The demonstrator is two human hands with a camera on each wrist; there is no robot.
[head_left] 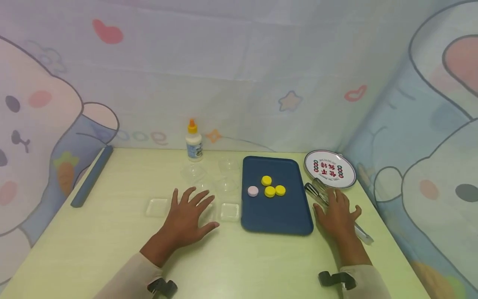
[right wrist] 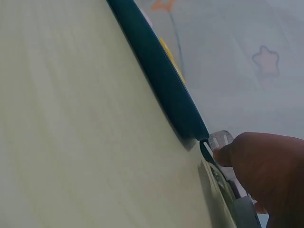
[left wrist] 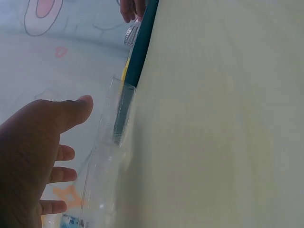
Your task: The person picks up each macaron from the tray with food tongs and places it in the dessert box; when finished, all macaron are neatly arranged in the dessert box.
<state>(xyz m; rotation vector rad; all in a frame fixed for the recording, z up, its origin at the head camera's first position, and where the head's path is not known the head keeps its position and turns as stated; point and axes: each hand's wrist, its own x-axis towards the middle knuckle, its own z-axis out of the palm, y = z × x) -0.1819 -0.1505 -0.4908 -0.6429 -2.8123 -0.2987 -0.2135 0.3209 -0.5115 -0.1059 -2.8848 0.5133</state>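
My left hand (head_left: 188, 218) hovers with spread fingers over clear plastic containers, holding nothing. One small square container (head_left: 230, 211) lies right of its fingertips, and another (head_left: 157, 207) is left of the hand. In the left wrist view, the clear containers (left wrist: 102, 175) stand beyond the fingers. My right hand (head_left: 336, 214) is over metal serving tongs (head_left: 316, 192), its thumb apart from the fingers. The slotted tong end (right wrist: 221, 138) shows by the thumb in the right wrist view. Whether the fingers touch the tongs is hard to see.
Between the hands lies a dark blue tray (head_left: 276, 218) bearing several yellow round pieces (head_left: 269, 191) and one pale pink piece (head_left: 252, 191). A plate (head_left: 325, 158) with red lettering sits back right. A glue bottle (head_left: 194, 145) stands behind clear domed pieces (head_left: 228, 165). Far left is a blue-grey bar (head_left: 91, 177).
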